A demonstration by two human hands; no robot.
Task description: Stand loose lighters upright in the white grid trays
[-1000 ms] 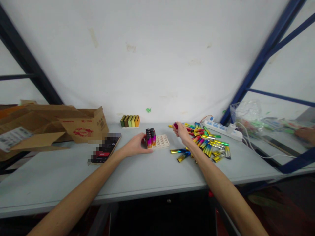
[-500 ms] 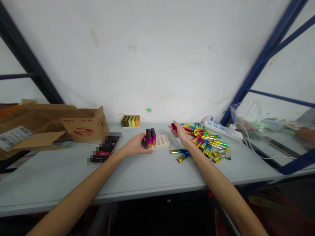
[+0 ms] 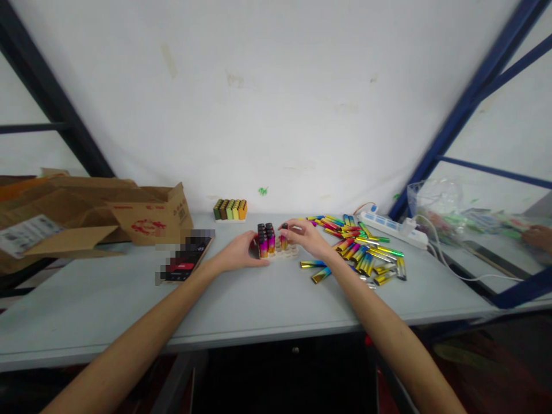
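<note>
Lighter tray (image 3: 290, 251) beside loose lighters (image 3: 360, 253)

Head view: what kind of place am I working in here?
Probably a small packing or assembly workshop. A plain grey table stands against a white wall between blue steel racking, with a heap of coloured lighters beside a slotted tray and open cardboard boxes at the left.

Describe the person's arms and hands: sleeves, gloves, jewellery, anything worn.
Both forearms are bare from the bottom edge of the picture up to the wrists; no sleeve shows. The left hand and the right hand wear no gloves. No watch, band or ring can be made out at this size.
</note>
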